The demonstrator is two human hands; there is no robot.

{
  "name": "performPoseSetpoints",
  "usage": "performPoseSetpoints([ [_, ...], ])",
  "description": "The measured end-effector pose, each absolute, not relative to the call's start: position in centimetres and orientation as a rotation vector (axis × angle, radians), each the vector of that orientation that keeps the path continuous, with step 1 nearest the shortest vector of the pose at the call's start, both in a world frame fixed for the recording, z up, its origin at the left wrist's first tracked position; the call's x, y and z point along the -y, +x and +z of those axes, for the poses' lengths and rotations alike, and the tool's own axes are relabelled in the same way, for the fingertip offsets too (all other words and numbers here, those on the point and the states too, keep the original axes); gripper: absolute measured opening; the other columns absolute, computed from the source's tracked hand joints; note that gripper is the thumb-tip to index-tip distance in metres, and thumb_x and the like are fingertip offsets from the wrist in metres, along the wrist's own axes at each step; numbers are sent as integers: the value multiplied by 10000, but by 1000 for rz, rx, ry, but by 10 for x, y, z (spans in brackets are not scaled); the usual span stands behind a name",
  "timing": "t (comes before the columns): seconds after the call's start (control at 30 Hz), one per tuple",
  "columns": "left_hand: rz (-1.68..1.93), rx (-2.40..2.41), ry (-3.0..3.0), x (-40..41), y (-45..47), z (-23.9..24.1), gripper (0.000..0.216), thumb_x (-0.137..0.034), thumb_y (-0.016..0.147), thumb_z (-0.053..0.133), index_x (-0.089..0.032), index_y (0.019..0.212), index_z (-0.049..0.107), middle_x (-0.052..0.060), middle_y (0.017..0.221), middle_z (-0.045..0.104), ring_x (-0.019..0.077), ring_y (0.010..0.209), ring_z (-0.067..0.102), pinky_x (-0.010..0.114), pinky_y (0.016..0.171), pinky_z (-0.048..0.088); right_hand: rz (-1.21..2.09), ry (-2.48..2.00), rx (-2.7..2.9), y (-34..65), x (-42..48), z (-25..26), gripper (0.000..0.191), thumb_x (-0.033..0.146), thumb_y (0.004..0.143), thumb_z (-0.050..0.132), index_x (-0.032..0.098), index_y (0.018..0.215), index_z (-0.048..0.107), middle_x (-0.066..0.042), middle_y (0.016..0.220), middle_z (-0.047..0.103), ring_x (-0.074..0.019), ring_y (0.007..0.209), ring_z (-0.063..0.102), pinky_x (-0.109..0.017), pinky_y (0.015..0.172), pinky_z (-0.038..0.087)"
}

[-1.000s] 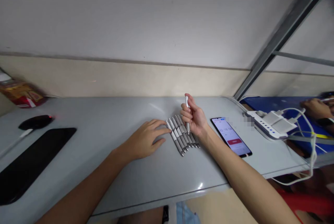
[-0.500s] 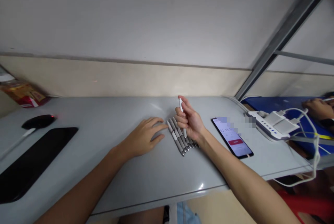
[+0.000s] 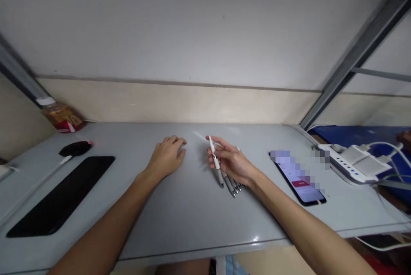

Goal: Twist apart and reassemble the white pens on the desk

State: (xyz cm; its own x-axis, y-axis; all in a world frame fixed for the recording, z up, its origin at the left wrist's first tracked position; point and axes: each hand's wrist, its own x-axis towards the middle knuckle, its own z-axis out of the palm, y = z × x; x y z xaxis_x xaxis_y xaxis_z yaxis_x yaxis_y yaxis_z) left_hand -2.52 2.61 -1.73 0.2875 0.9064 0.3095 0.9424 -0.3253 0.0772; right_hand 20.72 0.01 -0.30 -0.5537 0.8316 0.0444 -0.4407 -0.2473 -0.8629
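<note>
My right hand (image 3: 236,164) grips a white ballpoint pen (image 3: 214,154) with a grey lower part, between thumb and fingers. The pen leans, its white end up and its grey end toward the front of the table. Beneath this hand lie several similar pens (image 3: 230,186) side by side; the hand hides their upper parts, and only grey grips and metal tips show. My left hand (image 3: 167,155) rests on the grey table (image 3: 189,211) to the left of the pens, palm down, fingers loosely bent and slightly apart, with nothing in it.
A lit phone (image 3: 297,176) lies right of the pens, with a white power strip (image 3: 346,166) beyond it. At left are a black flat slab (image 3: 64,193), a black mouse-like device (image 3: 75,149) with a red light, and a bottle (image 3: 62,116). Another person's hand (image 3: 403,137) shows at far right.
My left hand has drawn left, away from the pens. The right hand has turned and come lower, with the pen still in it. The whole view has shifted a little.
</note>
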Motion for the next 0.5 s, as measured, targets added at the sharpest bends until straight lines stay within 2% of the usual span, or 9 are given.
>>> performPoseSetpoints([
  [0.1,-461,1753,-2467,-25,-25,-17,275,-252,889,443,-183,1111,591,94,1100,606,253,1058,537,417,919,436,1713,-657,1360,204,3,-7,407,203,790,628,277,1184,555,2,904,523,-136,814,560,-315,776,483],
  [0.23,-501,1737,-2540,-22,-21,-17,280,-234,876,457,-196,1125,581,82,1131,582,251,1061,529,427,891,443,1284,-841,1761,207,4,-9,401,239,813,622,273,1205,544,-2,923,539,-138,810,543,-309,776,461],
  [0.33,-528,1738,-2542,-20,-20,-18,274,-241,878,457,-201,1122,574,79,1145,564,256,1067,519,435,870,440,802,-969,2048,210,4,-9,405,240,823,615,252,1220,535,-49,1068,558,-193,1004,516,-372,903,416],
  [0.4,-546,1727,-2552,-20,-20,-19,266,-244,882,451,-207,1116,572,75,1145,558,253,1074,511,438,876,432,471,-1060,2227,211,5,-11,401,265,820,631,241,1212,553,-87,1187,533,-246,1158,428,-427,975,351],
  [0.5,-562,1726,-2570,-20,-20,-18,249,-251,882,455,-219,1097,577,71,1138,553,256,1088,501,453,898,414,182,-1182,2408,211,6,-14,377,360,837,628,245,1193,582,-123,1286,475,-297,1249,335,-490,996,288],
])
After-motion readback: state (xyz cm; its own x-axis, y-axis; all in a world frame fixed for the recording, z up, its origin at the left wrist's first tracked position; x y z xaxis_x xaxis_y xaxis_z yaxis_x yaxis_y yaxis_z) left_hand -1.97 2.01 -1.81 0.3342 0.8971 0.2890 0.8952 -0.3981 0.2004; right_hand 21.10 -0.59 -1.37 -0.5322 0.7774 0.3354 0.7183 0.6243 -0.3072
